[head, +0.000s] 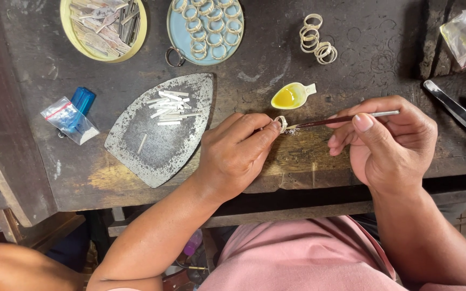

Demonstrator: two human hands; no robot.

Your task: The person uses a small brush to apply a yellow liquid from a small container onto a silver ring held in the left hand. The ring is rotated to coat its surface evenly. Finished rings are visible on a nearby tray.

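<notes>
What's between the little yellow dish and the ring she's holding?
Nothing: in the head view, only bare dark wooden bench lies between the yellow dish and the ring.

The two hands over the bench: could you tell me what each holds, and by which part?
The left hand pinches a small ring by its rim between fingertips. The right hand holds a thin brush around mid-handle, its tip at the ring.

Even soft daylight, sharp focus, faint shadows, no glare.
</notes>
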